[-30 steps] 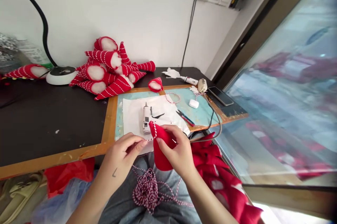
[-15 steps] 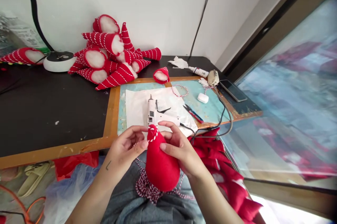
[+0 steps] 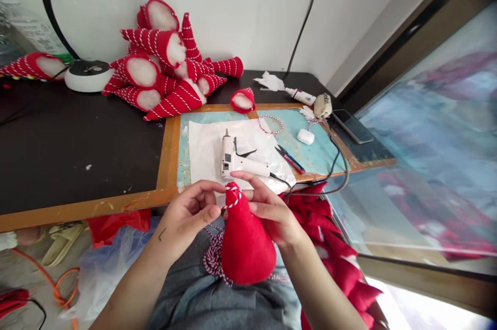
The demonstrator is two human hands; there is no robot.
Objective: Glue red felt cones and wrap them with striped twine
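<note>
A red felt cone (image 3: 248, 247) stands tip up in front of me, and red-and-white twisted cord (image 3: 234, 200) winds around its narrow top. My right hand (image 3: 274, 211) grips the cone's upper right side, the thumb in front and the other fingers partly hidden behind it. Beside the tip, my left hand (image 3: 196, 213) pinches the cord between thumb and curled fingers. More of the cord lies in a loose bundle (image 3: 213, 255) on my lap, partly behind the cone. Just beyond my hands, a white glue gun (image 3: 244, 163) lies on a white sheet (image 3: 202, 144).
Stuffed red cones wrapped in cord (image 3: 171, 74) are heaped by the lamp base (image 3: 88, 77). Thread snips (image 3: 290, 159), a cord loop (image 3: 271, 124), a white case (image 3: 306, 136) and a phone (image 3: 352, 126) lie on the right. Red felt pieces (image 3: 334, 257) hang beside my right arm.
The cone has turned slightly and moved a little right with both hands. Its cord-wound tip shows more of the cord. The view has shifted somewhat.
</note>
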